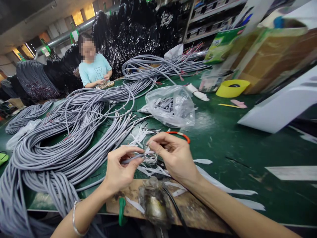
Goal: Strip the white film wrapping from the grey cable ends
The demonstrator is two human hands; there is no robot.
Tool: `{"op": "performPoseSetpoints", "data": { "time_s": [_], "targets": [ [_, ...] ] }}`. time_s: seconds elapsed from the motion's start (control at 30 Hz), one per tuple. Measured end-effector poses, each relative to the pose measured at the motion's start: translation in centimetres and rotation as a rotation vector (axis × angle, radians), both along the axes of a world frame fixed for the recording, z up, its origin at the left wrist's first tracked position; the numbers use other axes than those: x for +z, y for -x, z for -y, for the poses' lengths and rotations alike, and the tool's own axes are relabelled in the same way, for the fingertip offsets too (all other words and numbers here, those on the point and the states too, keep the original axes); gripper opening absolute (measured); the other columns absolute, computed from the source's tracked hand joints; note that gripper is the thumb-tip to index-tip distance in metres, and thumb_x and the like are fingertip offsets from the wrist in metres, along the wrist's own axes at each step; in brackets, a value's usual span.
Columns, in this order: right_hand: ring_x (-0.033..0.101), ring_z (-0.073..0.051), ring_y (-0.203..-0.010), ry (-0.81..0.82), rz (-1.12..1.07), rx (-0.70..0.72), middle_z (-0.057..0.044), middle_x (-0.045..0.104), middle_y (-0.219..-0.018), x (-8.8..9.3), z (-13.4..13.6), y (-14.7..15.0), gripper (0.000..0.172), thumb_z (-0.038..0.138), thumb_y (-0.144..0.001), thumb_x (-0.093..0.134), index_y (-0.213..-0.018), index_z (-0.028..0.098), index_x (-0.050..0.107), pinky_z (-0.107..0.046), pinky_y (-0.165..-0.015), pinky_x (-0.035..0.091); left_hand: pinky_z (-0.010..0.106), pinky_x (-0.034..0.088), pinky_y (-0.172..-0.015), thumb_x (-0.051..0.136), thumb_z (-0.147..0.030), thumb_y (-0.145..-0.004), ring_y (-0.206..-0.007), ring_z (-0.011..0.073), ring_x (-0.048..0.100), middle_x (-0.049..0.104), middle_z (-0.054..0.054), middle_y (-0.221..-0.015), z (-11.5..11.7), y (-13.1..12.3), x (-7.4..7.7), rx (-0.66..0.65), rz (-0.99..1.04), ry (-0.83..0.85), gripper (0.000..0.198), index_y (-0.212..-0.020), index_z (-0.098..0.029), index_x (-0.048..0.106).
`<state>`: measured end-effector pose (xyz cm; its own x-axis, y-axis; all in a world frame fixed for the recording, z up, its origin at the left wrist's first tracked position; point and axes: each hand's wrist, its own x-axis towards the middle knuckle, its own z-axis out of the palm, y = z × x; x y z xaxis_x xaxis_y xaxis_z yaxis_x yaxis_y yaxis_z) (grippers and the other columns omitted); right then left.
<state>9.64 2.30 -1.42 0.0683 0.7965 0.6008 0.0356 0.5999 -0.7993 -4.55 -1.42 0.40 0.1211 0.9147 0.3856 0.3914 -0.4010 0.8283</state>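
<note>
Cable (pixel 131 160) I hold: pale grey, same grey as the heaped coils (pixel 74 132). Table (pixel 223 142): dark green, strewn with white paper strips (pixel 223 186). Band (pixel 182 134): orange-red. Bowl (pixel 224 91): bright yellow. Board (pixel 195 211): worn brown. Co-worker's shirt (pixel 92 71): light blue, small bear print. My bracelet (pixel 74 221): silver.

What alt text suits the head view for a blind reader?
The left hand pinches a grey cable end while the right hand grips its bare strands, above a green table. Grey cable bundles lie at left; another person sits beyond.
</note>
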Motion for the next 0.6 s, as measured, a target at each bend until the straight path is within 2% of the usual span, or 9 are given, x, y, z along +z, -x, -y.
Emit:
{"op": "performPoseSetpoints", "data": {
  "time_s": [0.13, 0.2, 0.27, 0.33, 0.4, 0.47, 0.53, 0.6],
  "targets": [
    [0.052, -0.011, -0.050, -0.527, 0.292, -0.289, 0.000, 0.062, -0.057, 0.4, 0.5, -0.5, 0.015, 0.006, -0.074, 0.057, -0.070, 0.020, 0.059, -0.025, -0.051, 0.040, 0.016, 0.034, -0.041, 0.057, -0.013, -0.075, -0.051, 0.0077, 0.047, 0.059, 0.001, -0.065, 0.3, 0.2, 0.3, -0.017, -0.098, -0.098, 0.016, -0.086, -0.014, 0.067],
    [0.051, -0.011, -0.050, -0.629, 0.346, -0.341, 0.000, 0.063, -0.057, 0.4, 0.6, -0.3, 0.015, 0.005, -0.074, 0.057, -0.074, 0.020, 0.059, -0.025, -0.052, 0.041, 0.017, 0.032, -0.041, 0.055, -0.012, -0.077, -0.049, 0.0066, 0.043, 0.056, 0.001, -0.064, 0.4, 0.3, 0.2, -0.015, -0.141, -0.204, 0.015, -0.085, -0.015, 0.067],
    [0.052, -0.011, -0.050, -0.601, 0.373, -0.359, 0.000, 0.062, -0.057, 0.4, 0.4, -0.3, 0.013, 0.007, -0.076, 0.057, -0.074, 0.019, 0.059, -0.024, -0.052, 0.042, 0.017, 0.034, -0.044, 0.051, -0.009, -0.079, -0.049, 0.0068, 0.043, 0.054, 0.001, -0.063, 0.7, 0.2, -0.2, -0.015, -0.208, -0.321, 0.019, -0.083, -0.016, 0.068],
    [0.053, -0.011, -0.050, -0.515, 0.405, -0.432, 0.000, 0.062, -0.058, 0.5, -0.2, -0.7, 0.012, 0.008, -0.077, 0.057, -0.073, 0.019, 0.059, -0.023, -0.050, 0.041, 0.018, 0.034, -0.045, 0.046, -0.006, -0.077, -0.051, 0.0076, 0.043, 0.052, 0.001, -0.063, 1.0, 0.1, -0.9, -0.079, -0.339, -0.385, 0.026, -0.081, -0.018, 0.068],
    [0.052, -0.011, -0.047, -0.387, 0.392, -0.605, 0.000, 0.061, -0.058, 0.8, -1.0, -1.7, 0.010, 0.012, -0.077, 0.057, -0.070, 0.019, 0.059, -0.023, -0.047, 0.038, 0.019, 0.029, -0.042, 0.044, -0.005, -0.072, -0.048, 0.0081, 0.040, 0.050, 0.000, -0.061, 1.5, -0.2, -1.6, -0.218, -0.509, -0.404, 0.029, -0.081, -0.019, 0.067],
    [0.050, -0.012, -0.047, -0.241, 0.273, -0.771, -0.001, 0.057, -0.056, 1.2, -1.7, -2.7, 0.009, 0.018, -0.077, 0.057, -0.068, 0.019, 0.058, -0.025, -0.045, 0.037, 0.020, 0.026, -0.040, 0.044, -0.005, -0.070, -0.045, 0.0084, 0.037, 0.050, -0.001, -0.060, 1.7, -0.3, -2.1, -0.307, -0.597, -0.398, 0.029, -0.082, -0.020, 0.066],
    [0.049, -0.012, -0.049, -0.138, 0.143, -0.750, -0.001, 0.055, -0.058, 1.5, -1.9, -3.2, 0.011, 0.024, -0.079, 0.055, -0.070, 0.019, 0.058, -0.026, -0.047, 0.038, 0.020, 0.030, -0.043, 0.044, -0.006, -0.074, -0.048, 0.0088, 0.042, 0.052, 0.000, -0.063, 1.7, -0.2, -2.1, -0.232, -0.505, -0.351, 0.027, -0.085, -0.019, 0.065],
    [0.048, -0.012, -0.050, -0.093, 0.069, -0.612, 0.000, 0.054, -0.060, 1.6, -1.7, -3.0, 0.011, 0.027, -0.079, 0.054, -0.071, 0.019, 0.057, -0.025, -0.048, 0.038, 0.019, 0.036, -0.047, 0.048, -0.010, -0.078, -0.051, 0.0088, 0.046, 0.056, 0.001, -0.066, 1.5, 0.1, -1.8, -0.082, -0.316, -0.270, 0.021, -0.093, -0.017, 0.062]
  ]
}}
